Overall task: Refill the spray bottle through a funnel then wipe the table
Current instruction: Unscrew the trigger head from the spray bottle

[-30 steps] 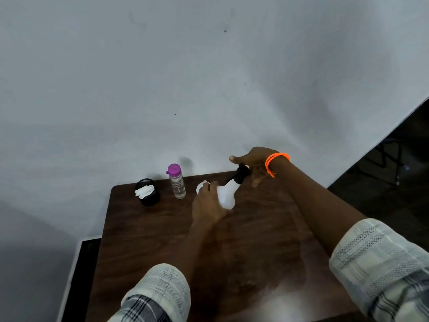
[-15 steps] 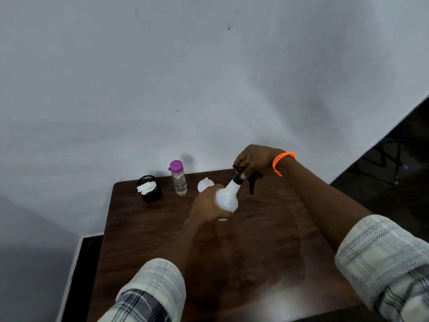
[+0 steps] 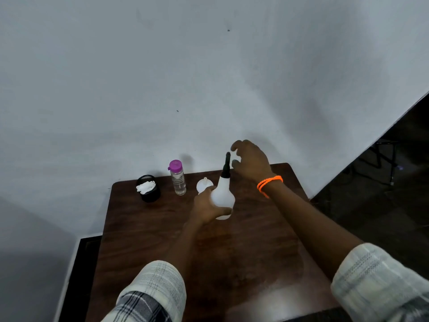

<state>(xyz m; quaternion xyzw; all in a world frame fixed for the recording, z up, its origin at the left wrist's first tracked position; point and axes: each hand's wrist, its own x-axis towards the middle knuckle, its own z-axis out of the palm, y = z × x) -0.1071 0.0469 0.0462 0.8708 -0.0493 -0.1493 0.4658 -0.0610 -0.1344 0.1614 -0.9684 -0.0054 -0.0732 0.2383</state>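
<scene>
Gripping the white, pear-shaped plastic spray bottle [image 3: 223,196] round its bulbous lower body, the left hand [image 3: 206,206] has its fingers curled along the near side and underside, and the bottle stands roughly upright over the middle-rear of the dark brown wood-grain table [image 3: 162,240]. Whether the base touches the tabletop cannot be told. Bottle body is smooth, matte and translucent white, tapering to a narrow neck that carries a black spray head [image 3: 226,165], seen as a slim dark stem.

Right hand [image 3: 250,160] hovers just beside and above the spray head, fingers loosely spread and curved, thumb apart; it holds nothing. Contact with the black top cannot be confirmed. An orange braided band [image 3: 269,183] circles that wrist. Both forearms emerge from rolled pale plaid sleeves [image 3: 160,287].

Just behind the left hand, a small white plastic funnel [image 3: 203,184] sits on the table, partly hidden. Left of it stands a clear cylindrical water bottle with a purple cap [image 3: 177,177], upright. Further left, near the rear corner, a round black mesh cup [image 3: 148,188] holds crumpled white tissue or cloth. Tabletop shows a glossy reflection near the front edge. A plain white wall [image 3: 209,77] stands behind.
</scene>
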